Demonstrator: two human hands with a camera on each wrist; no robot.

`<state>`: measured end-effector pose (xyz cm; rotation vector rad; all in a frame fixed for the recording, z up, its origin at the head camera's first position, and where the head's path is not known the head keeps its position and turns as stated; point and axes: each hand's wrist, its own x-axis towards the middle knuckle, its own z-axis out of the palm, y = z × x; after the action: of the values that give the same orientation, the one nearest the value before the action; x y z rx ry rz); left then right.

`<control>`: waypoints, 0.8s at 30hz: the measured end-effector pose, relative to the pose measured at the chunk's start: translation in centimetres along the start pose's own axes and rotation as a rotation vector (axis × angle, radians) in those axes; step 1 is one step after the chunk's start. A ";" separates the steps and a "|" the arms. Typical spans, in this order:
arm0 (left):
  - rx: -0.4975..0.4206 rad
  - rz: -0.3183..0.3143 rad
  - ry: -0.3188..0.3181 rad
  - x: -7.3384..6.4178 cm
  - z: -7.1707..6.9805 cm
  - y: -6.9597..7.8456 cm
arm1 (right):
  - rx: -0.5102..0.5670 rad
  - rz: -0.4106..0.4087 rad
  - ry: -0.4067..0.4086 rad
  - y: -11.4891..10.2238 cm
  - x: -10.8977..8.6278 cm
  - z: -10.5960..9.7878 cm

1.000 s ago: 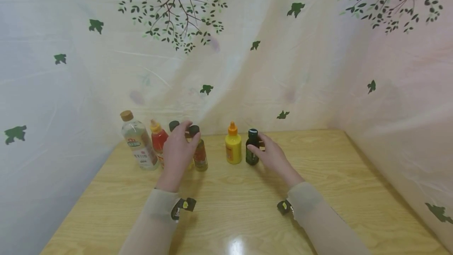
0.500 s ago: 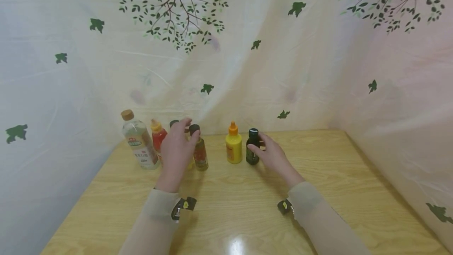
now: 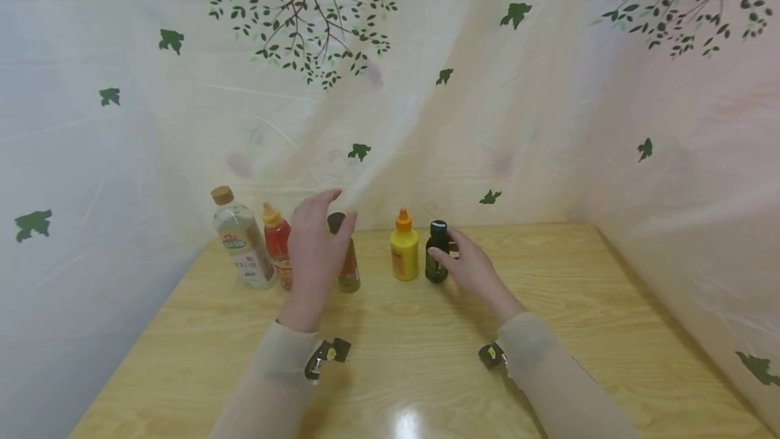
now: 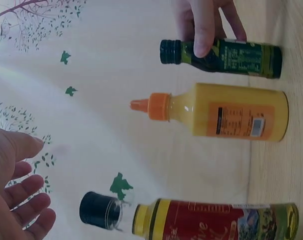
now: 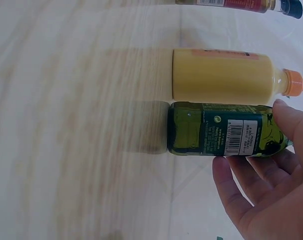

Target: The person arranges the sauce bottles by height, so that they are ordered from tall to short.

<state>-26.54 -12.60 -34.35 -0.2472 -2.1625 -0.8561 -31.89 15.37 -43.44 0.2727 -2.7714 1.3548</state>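
My right hand point(image 3: 475, 266) holds a small dark green bottle point(image 5: 216, 129) between thumb and fingers, its base at the wooden table. Left of it stands a yellow squeeze bottle point(image 3: 405, 256) with an orange nozzle cap. My left hand point(image 3: 317, 242) is raised with fingers loosely spread, overlapping an olive oil bottle point(image 3: 349, 276) in the head view. From the left wrist, that olive oil bottle point(image 4: 211, 220) shows a red label and black cap, with a gap between its cap and my fingers point(image 4: 34, 205).
Farther left are a red squeeze bottle point(image 3: 277, 242) with a yellow nozzle cap and a tall clear bottle point(image 3: 246, 256) with a brown cap. A pale leaf-printed sheet point(image 3: 426, 134) hangs behind the wooden table point(image 3: 402, 351) and along its sides.
My left hand has risen and shifted slightly right, now covering another dark-capped bottle that showed earlier. More of the red squeeze bottle shows. The right hand keeps its hold on the green bottle.
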 end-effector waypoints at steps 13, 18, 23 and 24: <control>-0.079 0.007 -0.052 0.4 3.1 2.2 | -0.011 -0.022 0.001 -0.1 0.0 -0.2; -0.122 -0.038 -0.100 0.1 4.5 2.6 | -0.001 -0.050 0.020 0.0 0.1 -0.1; -0.136 -0.101 -0.158 -0.2 6.1 2.6 | 0.011 -0.086 0.035 0.1 0.0 0.0; -0.135 -0.108 -0.164 -0.3 6.4 2.6 | 0.010 -0.091 0.036 0.2 0.0 0.0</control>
<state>-29.09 -6.42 -36.28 -0.2783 -2.2890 -1.0791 -31.91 15.46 -43.57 0.3665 -2.6886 1.3394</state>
